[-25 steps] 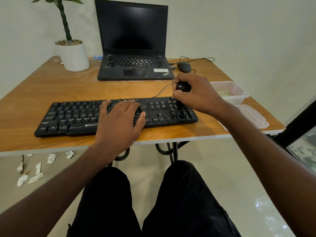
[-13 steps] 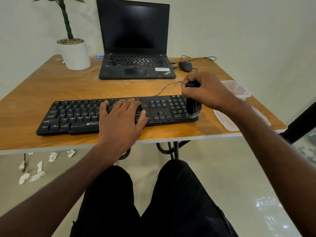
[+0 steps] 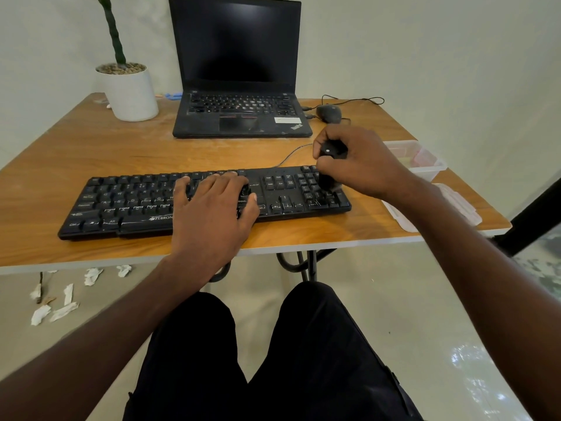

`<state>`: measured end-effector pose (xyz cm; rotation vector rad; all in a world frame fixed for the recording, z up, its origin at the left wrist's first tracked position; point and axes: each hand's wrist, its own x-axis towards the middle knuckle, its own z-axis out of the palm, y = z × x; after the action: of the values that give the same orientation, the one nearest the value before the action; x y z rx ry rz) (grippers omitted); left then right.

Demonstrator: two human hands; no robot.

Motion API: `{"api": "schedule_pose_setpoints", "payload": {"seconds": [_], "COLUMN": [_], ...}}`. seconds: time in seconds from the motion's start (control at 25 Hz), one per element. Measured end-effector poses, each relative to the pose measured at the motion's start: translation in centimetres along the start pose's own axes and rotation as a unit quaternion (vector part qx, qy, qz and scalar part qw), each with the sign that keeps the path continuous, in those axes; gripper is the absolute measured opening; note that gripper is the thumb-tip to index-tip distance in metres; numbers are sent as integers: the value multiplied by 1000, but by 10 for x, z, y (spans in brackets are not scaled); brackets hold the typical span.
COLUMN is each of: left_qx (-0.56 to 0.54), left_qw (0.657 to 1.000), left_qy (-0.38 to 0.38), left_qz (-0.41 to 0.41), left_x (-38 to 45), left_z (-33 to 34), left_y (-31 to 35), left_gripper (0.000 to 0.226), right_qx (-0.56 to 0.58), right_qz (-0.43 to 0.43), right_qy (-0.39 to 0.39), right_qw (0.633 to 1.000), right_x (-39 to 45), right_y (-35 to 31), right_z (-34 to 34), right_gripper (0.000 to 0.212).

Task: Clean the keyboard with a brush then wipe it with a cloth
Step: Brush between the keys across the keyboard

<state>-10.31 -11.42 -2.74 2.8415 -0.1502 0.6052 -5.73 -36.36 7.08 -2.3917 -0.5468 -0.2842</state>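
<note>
The right hand (image 3: 361, 162) is curled round a black brush (image 3: 332, 150), gripping its handle from above, with the brush's lower end down on the number-pad keys at the right end of the keyboard (image 3: 136, 205). The left hand (image 3: 212, 208) lies flat on the middle of the keyboard, fingers straight and spread over the keys, thumb out to the right, pressing down and grasping nothing.

The keyboard is black and lies across the near part of the wooden worktop (image 3: 91, 147), close to its front edge; its thin cable (image 3: 291, 154) runs back from its rear edge. Just right of the right hand sits a clear plastic container (image 3: 425, 165), and its lid (image 3: 461, 208) lies flat nearer the worktop's front corner. Farther back stands an open black laptop (image 3: 239, 86) with a dark screen, a black mouse (image 3: 329, 113) to its right, and a white pot (image 3: 130, 92) holding a green plant to its left. Scraps of white paper (image 3: 60, 299) lie on the floor under the worktop's left side.
</note>
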Motion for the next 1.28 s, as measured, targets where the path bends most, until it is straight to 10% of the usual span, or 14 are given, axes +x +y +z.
{"api": "schedule_pose_setpoints", "payload": {"seconds": [1.28], "left_qx": [5], "left_qw": [1000], "left_qy": [2], "left_qz": [1], "left_x": [-1], "left_z": [0], "left_y": [0], "left_gripper": [46], "right_qx": [38], "right_qz": [-64], "right_qy": [-44], "right_qw": [996], "right_x": [-4], "right_y": [-17], "right_z": [6], "right_gripper": [7]}}
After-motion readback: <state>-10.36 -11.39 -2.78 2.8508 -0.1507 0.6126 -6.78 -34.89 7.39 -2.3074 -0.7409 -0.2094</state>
